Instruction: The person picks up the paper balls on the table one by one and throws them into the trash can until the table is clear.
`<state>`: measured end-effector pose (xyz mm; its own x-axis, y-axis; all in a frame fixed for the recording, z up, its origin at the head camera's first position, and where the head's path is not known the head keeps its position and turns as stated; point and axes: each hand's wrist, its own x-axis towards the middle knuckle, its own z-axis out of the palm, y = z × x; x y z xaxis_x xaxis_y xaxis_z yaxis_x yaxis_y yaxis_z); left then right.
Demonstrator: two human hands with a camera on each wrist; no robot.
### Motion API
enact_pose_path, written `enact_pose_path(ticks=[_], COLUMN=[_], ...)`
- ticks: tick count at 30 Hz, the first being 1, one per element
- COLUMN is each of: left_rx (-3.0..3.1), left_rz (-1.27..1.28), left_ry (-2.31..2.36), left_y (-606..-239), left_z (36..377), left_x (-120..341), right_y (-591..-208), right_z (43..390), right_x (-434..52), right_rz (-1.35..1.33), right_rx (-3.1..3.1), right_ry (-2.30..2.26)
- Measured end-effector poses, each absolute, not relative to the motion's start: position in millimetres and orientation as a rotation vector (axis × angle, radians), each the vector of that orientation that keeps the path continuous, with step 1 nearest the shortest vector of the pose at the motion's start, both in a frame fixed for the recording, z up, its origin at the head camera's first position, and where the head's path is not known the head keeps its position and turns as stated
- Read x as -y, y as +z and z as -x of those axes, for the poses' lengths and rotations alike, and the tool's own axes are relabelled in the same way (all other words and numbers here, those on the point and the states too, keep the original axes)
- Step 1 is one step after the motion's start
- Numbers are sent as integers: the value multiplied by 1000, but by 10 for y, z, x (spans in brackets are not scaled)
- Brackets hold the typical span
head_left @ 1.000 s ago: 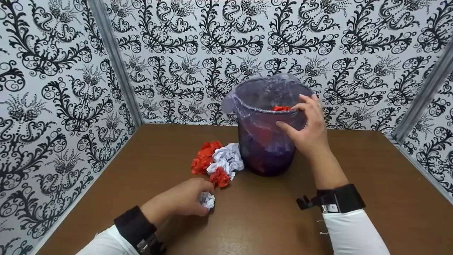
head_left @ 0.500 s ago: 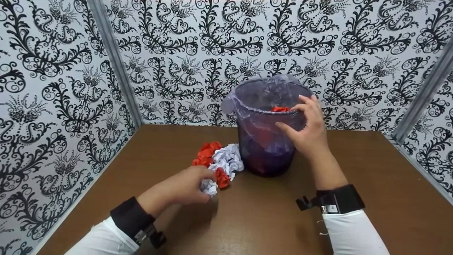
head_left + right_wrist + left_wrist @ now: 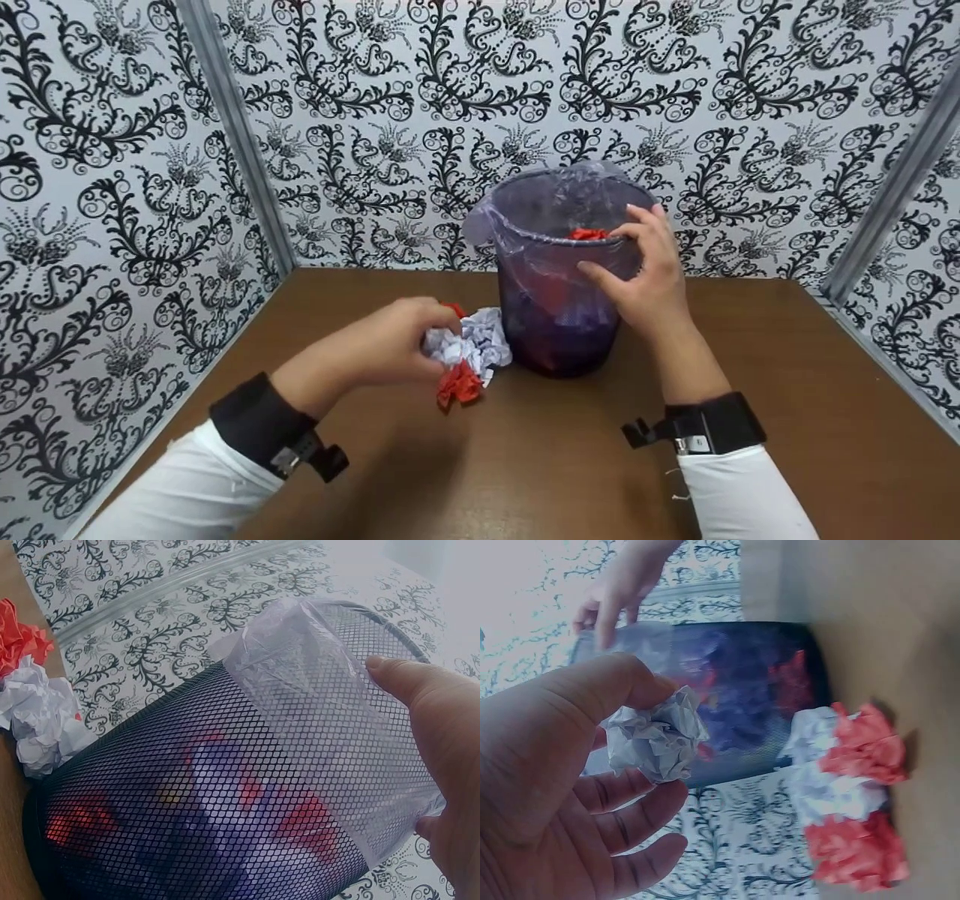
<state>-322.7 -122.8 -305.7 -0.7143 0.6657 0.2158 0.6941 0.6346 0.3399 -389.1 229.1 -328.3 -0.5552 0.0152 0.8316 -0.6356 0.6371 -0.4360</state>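
Note:
A crumpled white paper ball (image 3: 660,736) is pinched between the thumb and fingers of my left hand (image 3: 386,341), raised above the table. On the right, my right hand (image 3: 651,274) grips the rim of a dark mesh wastebasket (image 3: 559,322), thumb outside and fingers over the edge. A thin clear plastic bag (image 3: 307,690) lines the basket and folds over its rim. Red and white crumpled paper shows inside through the mesh. Beside the basket's left foot lie white paper balls (image 3: 487,337) and red paper balls (image 3: 862,742), partly hidden by my left hand in the head view.
The brown table (image 3: 540,465) carries the basket and the paper pile. Panels with black-and-white scroll patterns (image 3: 345,172) stand at the back and on both sides, joined by grey metal posts (image 3: 240,142).
My left hand has lifted the white paper ball off the table and moved it up and away, over the paper pile. My right hand stays on the basket's rim.

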Motion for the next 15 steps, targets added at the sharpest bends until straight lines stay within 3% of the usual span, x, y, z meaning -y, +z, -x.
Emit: enact_pose_path(ticks=[15], left_rx=[2807], left_rz=[1037], left_ry=[-880], left_y=[-2335], left_z=[3351], left_x=[1094], right_y=[-3255], right_z=[3866], right_x=[-2290], right_rz=[-475], right_rx=[2011], right_ry=[953])
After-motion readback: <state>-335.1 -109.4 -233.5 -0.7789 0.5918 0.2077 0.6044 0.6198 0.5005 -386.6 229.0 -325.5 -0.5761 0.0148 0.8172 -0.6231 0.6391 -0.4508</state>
